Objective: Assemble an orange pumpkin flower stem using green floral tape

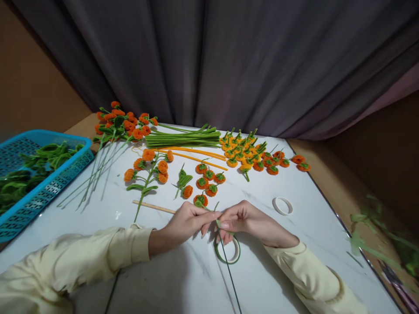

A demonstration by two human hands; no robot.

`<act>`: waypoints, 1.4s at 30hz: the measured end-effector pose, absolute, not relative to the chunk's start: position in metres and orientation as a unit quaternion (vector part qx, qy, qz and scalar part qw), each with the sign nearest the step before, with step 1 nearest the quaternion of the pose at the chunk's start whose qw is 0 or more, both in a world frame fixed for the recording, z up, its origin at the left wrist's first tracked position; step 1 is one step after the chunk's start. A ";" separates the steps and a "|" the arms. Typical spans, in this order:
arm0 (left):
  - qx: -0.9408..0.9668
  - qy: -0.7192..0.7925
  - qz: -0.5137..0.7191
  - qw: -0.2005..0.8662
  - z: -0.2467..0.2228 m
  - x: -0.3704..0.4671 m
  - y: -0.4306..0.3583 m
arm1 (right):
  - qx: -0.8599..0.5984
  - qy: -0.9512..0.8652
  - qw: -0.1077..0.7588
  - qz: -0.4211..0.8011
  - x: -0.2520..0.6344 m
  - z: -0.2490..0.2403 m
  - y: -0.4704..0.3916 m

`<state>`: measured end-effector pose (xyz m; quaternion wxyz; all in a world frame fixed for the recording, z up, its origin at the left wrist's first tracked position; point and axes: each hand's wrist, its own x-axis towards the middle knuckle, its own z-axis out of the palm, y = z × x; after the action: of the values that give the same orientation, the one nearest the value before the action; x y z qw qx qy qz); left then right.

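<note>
My left hand (188, 221) and right hand (251, 222) pinch a thin green stem (231, 279) that trails toward six o'clock. Beneath them I see a tape roll (237, 253); orange flowers (163, 166) lie at their ten o'clock.

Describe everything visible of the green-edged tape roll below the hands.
The tape roll is a ring with a green outer band and a white, smooth-looking core, open in the middle. Fingers of the right hand overlap its upper edge; whether they hold it or it lies on the white tabletop is unclear. A thin dark stem crosses in front.
</note>
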<state>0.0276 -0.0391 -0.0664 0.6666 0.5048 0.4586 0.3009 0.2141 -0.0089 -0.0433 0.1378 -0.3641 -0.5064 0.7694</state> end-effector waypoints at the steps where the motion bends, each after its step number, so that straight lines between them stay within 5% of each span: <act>1: 0.504 0.455 0.303 0.669 -0.067 0.028 -0.039 | -0.360 -0.499 0.142 0.775 0.214 -0.044 -0.009; 42: 0.547 0.404 0.321 0.659 -0.072 0.029 -0.042 | -0.279 -0.416 0.176 0.848 0.214 -0.064 -0.010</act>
<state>0.0291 -0.0415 -0.0716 0.6591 0.5468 0.4044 0.3211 0.2137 -0.0095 -0.0637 0.1765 -0.2788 -0.4157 0.8475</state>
